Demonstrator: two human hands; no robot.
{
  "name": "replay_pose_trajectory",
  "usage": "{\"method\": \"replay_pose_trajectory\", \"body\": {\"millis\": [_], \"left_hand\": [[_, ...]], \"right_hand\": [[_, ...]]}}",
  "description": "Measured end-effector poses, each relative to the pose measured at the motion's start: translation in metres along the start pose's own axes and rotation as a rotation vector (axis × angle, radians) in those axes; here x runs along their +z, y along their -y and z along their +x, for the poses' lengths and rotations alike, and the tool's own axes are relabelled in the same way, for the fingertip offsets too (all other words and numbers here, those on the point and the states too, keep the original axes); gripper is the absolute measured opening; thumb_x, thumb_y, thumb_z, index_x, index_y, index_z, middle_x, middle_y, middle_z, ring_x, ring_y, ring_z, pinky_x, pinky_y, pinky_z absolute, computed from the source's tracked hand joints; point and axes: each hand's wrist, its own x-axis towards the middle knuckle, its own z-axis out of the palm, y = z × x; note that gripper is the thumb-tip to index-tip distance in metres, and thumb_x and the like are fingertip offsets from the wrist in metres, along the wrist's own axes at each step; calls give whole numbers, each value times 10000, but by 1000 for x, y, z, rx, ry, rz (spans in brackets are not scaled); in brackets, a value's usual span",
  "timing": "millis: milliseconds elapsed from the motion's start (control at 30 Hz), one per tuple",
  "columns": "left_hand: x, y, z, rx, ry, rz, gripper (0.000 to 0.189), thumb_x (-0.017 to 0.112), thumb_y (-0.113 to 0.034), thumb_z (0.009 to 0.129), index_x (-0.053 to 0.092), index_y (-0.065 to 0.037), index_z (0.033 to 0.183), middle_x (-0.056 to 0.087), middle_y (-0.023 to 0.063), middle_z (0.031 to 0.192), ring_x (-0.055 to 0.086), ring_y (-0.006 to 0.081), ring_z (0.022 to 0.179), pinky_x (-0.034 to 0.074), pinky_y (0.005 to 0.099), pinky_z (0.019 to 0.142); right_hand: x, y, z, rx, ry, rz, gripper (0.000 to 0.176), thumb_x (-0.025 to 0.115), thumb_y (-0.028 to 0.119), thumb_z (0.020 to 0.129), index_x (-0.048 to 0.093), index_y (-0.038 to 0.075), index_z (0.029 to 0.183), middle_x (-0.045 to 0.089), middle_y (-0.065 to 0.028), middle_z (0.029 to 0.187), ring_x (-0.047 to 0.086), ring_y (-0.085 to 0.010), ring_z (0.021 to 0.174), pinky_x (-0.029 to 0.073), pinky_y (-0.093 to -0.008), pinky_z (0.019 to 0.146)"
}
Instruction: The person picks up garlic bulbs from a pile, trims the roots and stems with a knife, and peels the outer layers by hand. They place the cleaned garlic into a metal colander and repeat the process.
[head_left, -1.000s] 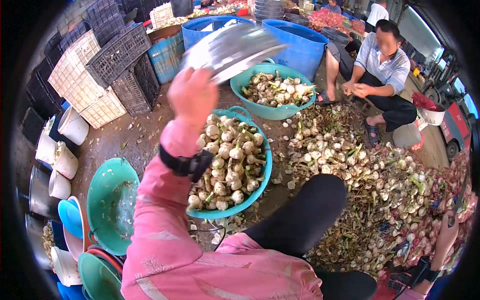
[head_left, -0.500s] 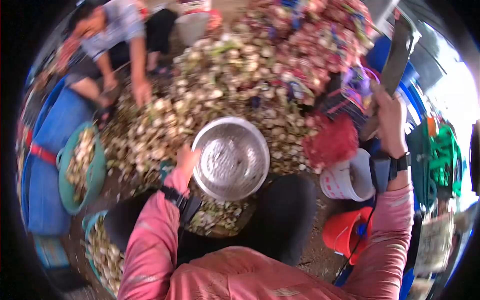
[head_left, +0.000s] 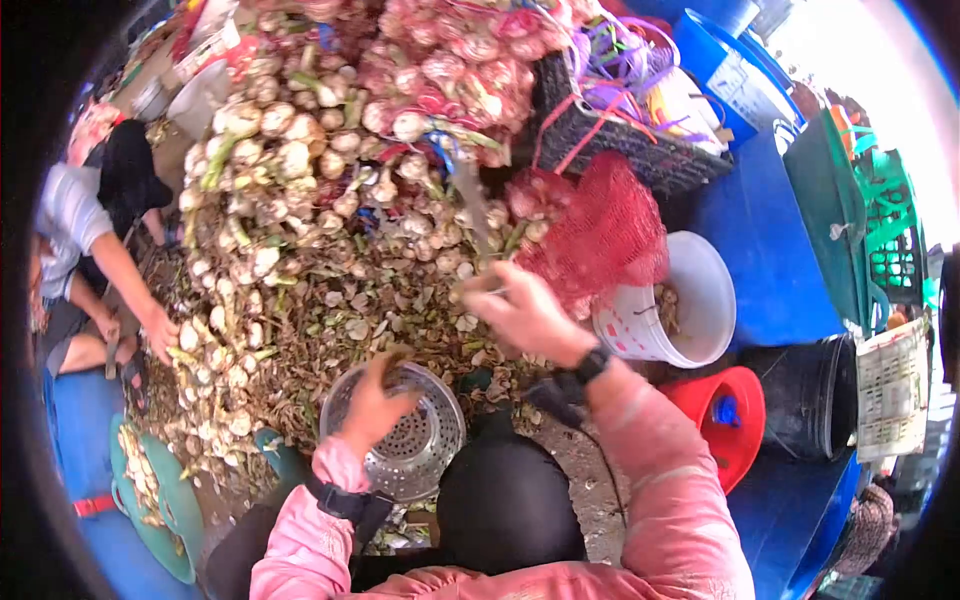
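My right hand (head_left: 528, 312) is closed around the handle of a knife (head_left: 472, 205), whose motion-blurred blade points up and away over the garlic pile (head_left: 290, 150). The perforated metal colander (head_left: 440, 440) sits on the ground in front of my knees. Over its left side is my left hand (head_left: 372, 408), thumb and fingers apart, with the fingertips smeared by motion. No object shows clearly between them. Trimmed stalks and skins (head_left: 370, 300) lie just beyond the colander.
A co-worker's hand (head_left: 158, 332) touches garlic at the left. To my right are a red net bag (head_left: 615, 220), a white bucket (head_left: 705, 290), a red bucket (head_left: 735, 425) and a black crate (head_left: 640, 160). Green tubs (head_left: 180, 490) of garlic stand at left.
My right hand has brought the knife down from the far right to the middle. My left hand has left the colander's rim and is over its bowl. The view has turned right.
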Motion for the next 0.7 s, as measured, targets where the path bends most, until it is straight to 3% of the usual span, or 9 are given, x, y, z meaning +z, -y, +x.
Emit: {"method": "replay_pose_trajectory", "body": {"millis": [67,133,200,300,433,467,533,667,700], "left_hand": [[44,-65,19,89,-49,323,545,656,-158,670,447,15,1143,538,159,1100,531,219,993,419,328,827],[58,-50,43,-85,-57,45,467,645,-157,691,474,18,1088,590,107,923,570,181,836,456,302,709],[67,-37,47,-10,-9,-147,347,623,-137,704,506,15,994,577,54,784,556,137,700,453,283,622],[51,-11,38,-48,-231,-29,248,584,-118,715,505,5,915,537,23,737,499,106,629,428,265,588],[41,4,30,-90,-219,63,248,570,-101,709,497,0,922,508,16,734,472,99,647,413,261,606],[42,5,29,-75,-230,107,252,571,-101,708,498,-1,927,506,18,740,472,98,660,412,262,616],[43,12,27,-142,-205,112,261,565,-100,715,500,-2,948,506,14,765,468,103,675,407,260,635],[39,8,13,-394,-185,-78,301,570,-80,722,486,-12,1003,505,1,830,462,85,729,400,232,662],[35,8,7,-420,-244,-152,328,574,-70,721,479,-14,1030,506,2,853,468,82,749,405,230,670]], "right_hand": [[24,2,11,-32,154,43,271,588,234,822,554,4,960,623,-96,862,571,-125,765,467,-278,673],[39,-17,20,-151,215,-92,320,566,284,834,548,3,987,612,-104,873,571,-157,776,466,-305,693],[34,-50,12,-146,264,1,367,548,318,839,538,1,1024,604,-125,869,575,-195,776,460,-318,704],[12,-132,-23,400,-87,83,436,523,349,835,531,-17,1071,577,-206,909,580,-293,810,452,-332,730],[-35,-252,-66,752,-176,-855,350,456,272,803,550,10,1015,579,-174,978,532,-370,885,418,-427,779],[-38,-291,-67,762,-171,-845,350,456,272,803,550,10,1015,579,-174,978,532,-370,885,418,-427,779],[-32,-373,-59,378,-695,-821,321,439,256,814,536,37,1027,565,-142,1037,514,-347,940,404,-424,799],[-39,-371,-34,255,-616,-947,317,451,256,813,521,31,1026,554,-145,1042,502,-332,957,396,-425,807],[-45,-375,-32,414,-454,-942,305,451,261,815,532,40,1009,563,-143,1017,512,-325,941,400,-422,800]]}}
